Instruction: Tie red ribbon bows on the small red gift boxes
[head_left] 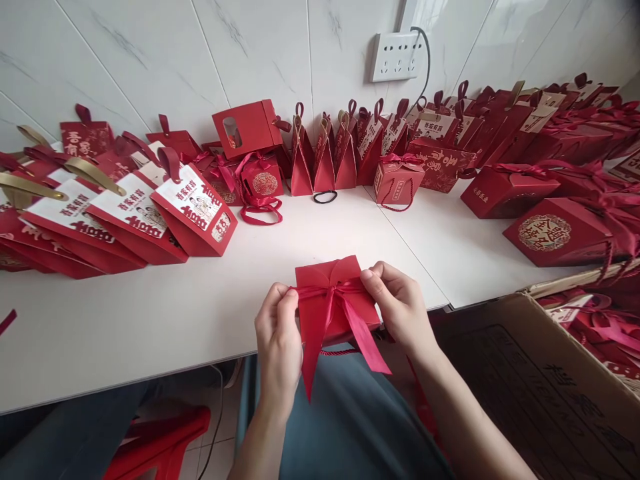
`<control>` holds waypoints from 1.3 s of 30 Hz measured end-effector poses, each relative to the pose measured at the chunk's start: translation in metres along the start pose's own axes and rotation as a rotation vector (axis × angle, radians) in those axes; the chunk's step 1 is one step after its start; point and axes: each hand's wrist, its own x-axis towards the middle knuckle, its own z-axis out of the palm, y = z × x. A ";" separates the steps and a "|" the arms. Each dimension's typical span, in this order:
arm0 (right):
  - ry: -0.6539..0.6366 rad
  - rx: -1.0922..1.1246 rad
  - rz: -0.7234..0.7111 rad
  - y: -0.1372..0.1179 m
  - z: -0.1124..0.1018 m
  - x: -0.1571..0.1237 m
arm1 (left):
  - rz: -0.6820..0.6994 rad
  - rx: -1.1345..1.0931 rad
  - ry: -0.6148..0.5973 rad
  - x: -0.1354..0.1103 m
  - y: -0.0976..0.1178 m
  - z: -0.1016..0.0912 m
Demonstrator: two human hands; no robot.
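A small red gift box [313, 275] sits at the table's front edge, directly before me. Round its top runs a red satin ribbon [367, 337], tied in the middle, with two long tails hanging toward me. My left hand [280, 340] is closed at the box's left side, thumb and fingers pinching the ribbon there. On the right, my right hand [400, 307] pinches the ribbon near the box's upper corner. Part of a twisted red cord [340, 351] shows below the box. The pinched bits of ribbon are mostly covered by my fingers.
Red boxes with white labels [193, 200] lean in a row at left. More stand along the tiled wall, under a power strip [399, 57]. A black hair tie [325, 197] lies on the white table [200, 307]. An open carton [525, 373] holds red boxes at right.
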 end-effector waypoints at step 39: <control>-0.506 -0.475 -0.091 -0.017 -0.041 -0.004 | -0.065 0.000 -0.506 -0.006 0.003 -0.023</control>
